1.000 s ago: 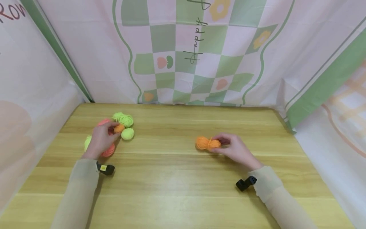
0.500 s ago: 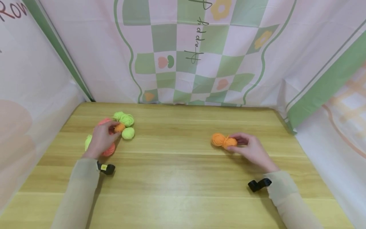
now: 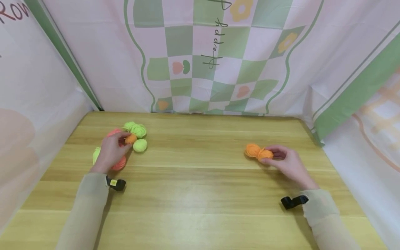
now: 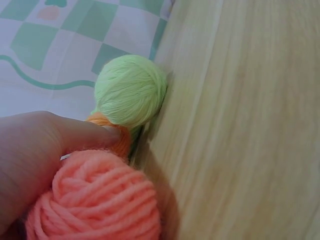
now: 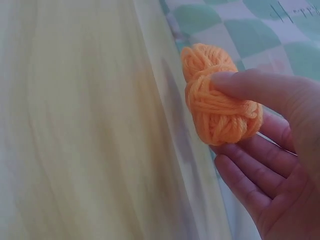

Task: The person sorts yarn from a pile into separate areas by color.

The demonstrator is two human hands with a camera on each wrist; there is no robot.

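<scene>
Toward the right of the table, my right hand pinches an orange yarn bundle, tied at its middle, between thumb and fingers. The right wrist view shows the thumb pressed on the orange yarn, other fingers behind it. On the left, my left hand holds a small orange yarn ball between thumb and fingers. Around that hand lie a pale green yarn ball, a loose lime yarn bundle and coral yarn, partly covered by the hand. The coral yarn looms large in the left wrist view.
More lime yarn shows at the left hand's outer side. The wooden table ends at a printed cloth hanging along its back, with cloth walls on both sides. Each wrist carries a small black camera.
My right hand has moved to the right across the table, with the tied orange yarn bundle in its grip. The left hand and the yarn around it have stayed nearly still.
</scene>
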